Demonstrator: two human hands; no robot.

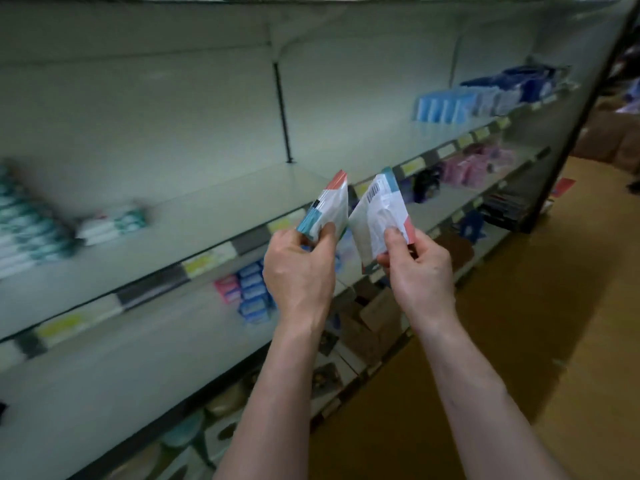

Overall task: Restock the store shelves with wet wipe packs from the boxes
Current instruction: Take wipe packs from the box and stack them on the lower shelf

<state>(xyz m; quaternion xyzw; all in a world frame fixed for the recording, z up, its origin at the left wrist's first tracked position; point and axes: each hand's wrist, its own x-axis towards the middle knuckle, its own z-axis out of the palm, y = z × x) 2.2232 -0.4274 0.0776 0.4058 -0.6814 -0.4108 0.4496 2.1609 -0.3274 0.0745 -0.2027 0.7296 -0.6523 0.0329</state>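
Two packs up: left hand (299,268) grips one pack (327,206), right hand (417,268) pinches another (379,216); placing step, next set them on the shelf (207,202).

Both wet wipe packs, one at frame centre (327,209) and one just right of it (379,216), look like glossy, crinkled plastic film. The shelf (194,209) is smooth, matt painted metal; the floor (536,306) at right is smooth with a dull sheen.

Dim, greenish light; motion blur smears shelves (207,209); wide-angle edges bend.
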